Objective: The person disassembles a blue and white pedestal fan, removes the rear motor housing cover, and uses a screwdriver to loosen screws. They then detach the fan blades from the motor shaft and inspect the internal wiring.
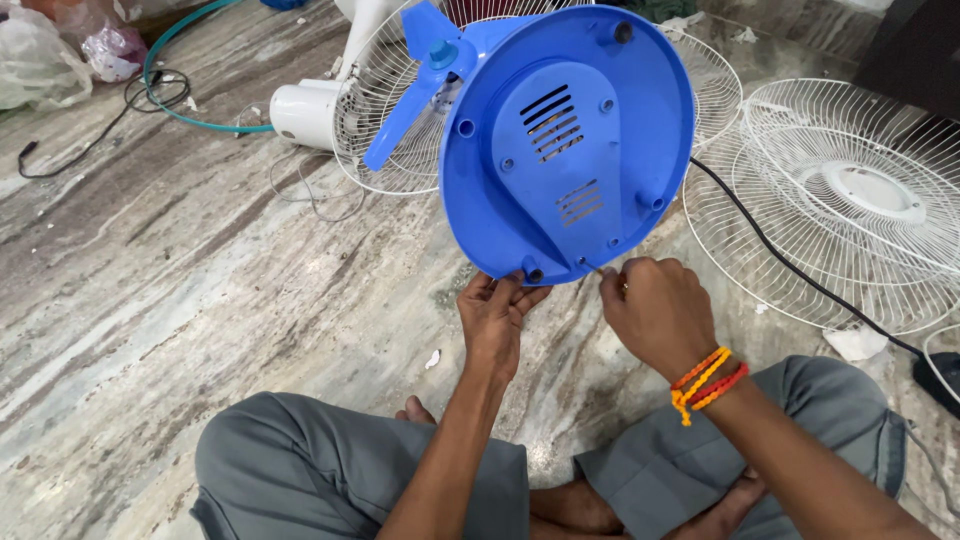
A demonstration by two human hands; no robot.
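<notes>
Hands: left, right at upturned round blue fan base.

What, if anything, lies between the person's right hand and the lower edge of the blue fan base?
Nothing visible does. The right hand is at the lower rim of the blue fan base, its fingertips pinching something small there, while the left hand supports the rim from below.
</notes>
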